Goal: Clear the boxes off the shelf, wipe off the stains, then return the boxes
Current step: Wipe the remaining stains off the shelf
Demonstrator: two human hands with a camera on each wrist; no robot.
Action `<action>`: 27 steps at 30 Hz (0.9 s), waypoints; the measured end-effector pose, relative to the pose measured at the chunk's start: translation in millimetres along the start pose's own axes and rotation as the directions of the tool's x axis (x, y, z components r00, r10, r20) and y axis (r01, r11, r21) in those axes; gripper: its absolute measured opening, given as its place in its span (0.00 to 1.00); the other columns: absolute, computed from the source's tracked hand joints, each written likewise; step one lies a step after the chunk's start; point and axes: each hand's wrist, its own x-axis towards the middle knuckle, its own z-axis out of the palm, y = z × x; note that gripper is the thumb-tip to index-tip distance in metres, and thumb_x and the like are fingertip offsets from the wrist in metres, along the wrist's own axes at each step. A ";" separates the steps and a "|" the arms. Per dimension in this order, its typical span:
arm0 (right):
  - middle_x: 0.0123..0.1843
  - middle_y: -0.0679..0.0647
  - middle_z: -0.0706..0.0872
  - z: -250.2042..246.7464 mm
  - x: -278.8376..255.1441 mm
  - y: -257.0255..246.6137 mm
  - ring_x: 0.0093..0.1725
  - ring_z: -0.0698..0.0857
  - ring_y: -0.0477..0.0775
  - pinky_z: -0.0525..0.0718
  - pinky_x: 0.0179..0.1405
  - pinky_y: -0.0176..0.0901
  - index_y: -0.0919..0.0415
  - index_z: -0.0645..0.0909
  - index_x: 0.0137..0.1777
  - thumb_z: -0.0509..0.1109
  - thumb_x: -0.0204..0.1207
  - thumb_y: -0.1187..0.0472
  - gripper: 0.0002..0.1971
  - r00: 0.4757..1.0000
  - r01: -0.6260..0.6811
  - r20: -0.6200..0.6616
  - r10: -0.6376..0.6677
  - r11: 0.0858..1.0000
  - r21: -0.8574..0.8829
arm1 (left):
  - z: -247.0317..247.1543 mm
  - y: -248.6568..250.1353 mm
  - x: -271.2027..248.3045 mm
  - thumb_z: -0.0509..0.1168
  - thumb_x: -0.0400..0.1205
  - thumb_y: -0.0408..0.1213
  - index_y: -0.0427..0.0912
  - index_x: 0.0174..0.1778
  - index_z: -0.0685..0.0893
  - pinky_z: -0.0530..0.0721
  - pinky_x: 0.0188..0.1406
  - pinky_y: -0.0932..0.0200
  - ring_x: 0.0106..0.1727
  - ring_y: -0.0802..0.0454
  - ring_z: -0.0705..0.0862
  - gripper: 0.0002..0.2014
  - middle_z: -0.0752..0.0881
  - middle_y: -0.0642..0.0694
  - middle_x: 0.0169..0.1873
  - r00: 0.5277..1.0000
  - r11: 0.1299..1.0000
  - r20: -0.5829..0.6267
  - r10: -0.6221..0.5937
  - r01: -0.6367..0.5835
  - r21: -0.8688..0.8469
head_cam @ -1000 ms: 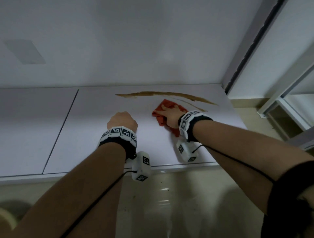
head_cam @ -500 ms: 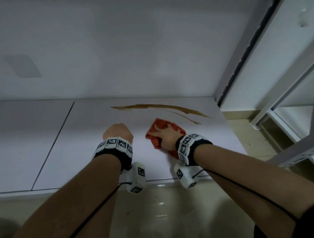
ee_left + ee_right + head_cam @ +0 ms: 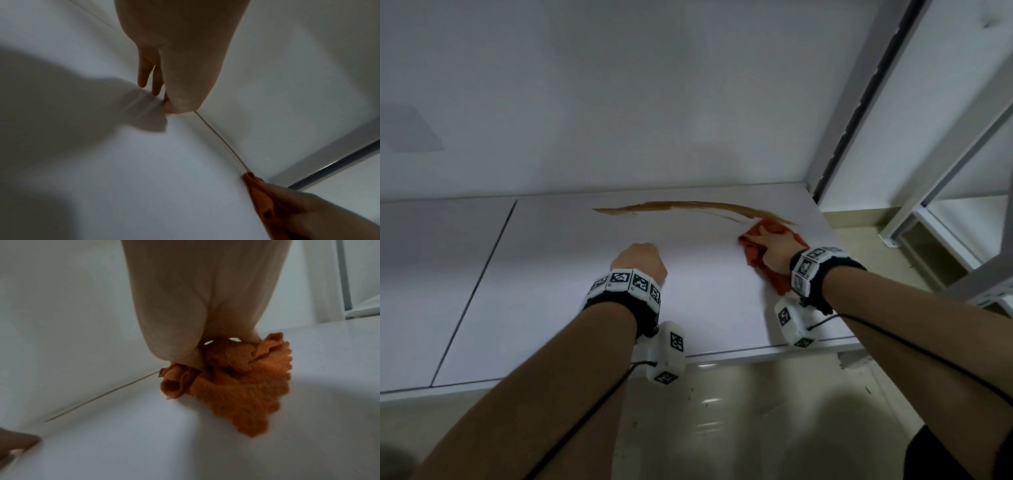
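A long brown stain (image 3: 688, 207) arcs across the back of the white shelf (image 3: 551, 291); no boxes are in view. My right hand (image 3: 774, 246) grips a bunched orange cloth (image 3: 753, 253) and presses it on the stain's right end. The right wrist view shows the cloth (image 3: 236, 386) crumpled under my fingers (image 3: 205, 313), with the stain (image 3: 102, 395) running off to the left. My left hand (image 3: 640, 260) holds nothing and props on the shelf left of the cloth, its fingertips (image 3: 144, 81) touching the surface.
A grey upright post (image 3: 859, 92) stands at the shelf's back right corner, against the white wall. Another white rack (image 3: 962, 212) is to the right. A seam (image 3: 482, 274) splits the shelf panels. The tiled floor (image 3: 722, 428) lies below the front edge.
My right hand has slid the cloth right and toward the back, onto the stain's right end. The thin lower streak is shorter. My left hand has stayed put.
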 end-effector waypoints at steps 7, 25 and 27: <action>0.85 0.50 0.56 19.6 -8.3 -17.1 0.83 0.56 0.65 0.54 0.82 0.58 0.34 0.65 0.76 0.58 0.80 0.60 0.27 0.911 0.267 0.398 -0.106 0.888 -0.374 | -9.3 10.2 2.8 0.61 0.80 0.31 0.39 0.25 0.71 0.79 0.40 0.61 0.41 0.44 0.82 0.15 0.88 0.40 0.48 0.999 0.999 -0.008 -0.033 0.033 0.008; 0.84 0.53 0.56 8.8 32.6 10.2 0.83 0.55 0.62 0.51 0.82 0.57 0.49 0.62 0.81 0.58 0.81 0.65 0.28 0.957 0.090 0.290 0.006 0.944 -0.317 | -3.4 6.7 7.9 0.60 0.78 0.31 0.39 0.24 0.71 0.66 0.19 0.66 0.24 0.54 0.71 0.15 0.73 0.47 0.24 1.000 0.999 0.004 -0.024 0.024 0.038; 0.84 0.54 0.58 10.0 23.9 7.1 0.82 0.57 0.64 0.54 0.81 0.58 0.48 0.63 0.80 0.59 0.80 0.64 0.28 0.954 0.074 0.298 0.020 0.951 -0.300 | -5.0 7.0 8.5 0.59 0.79 0.31 0.39 0.24 0.71 0.65 0.19 0.66 0.24 0.54 0.70 0.15 0.74 0.47 0.24 1.000 0.998 0.013 -0.026 0.025 0.050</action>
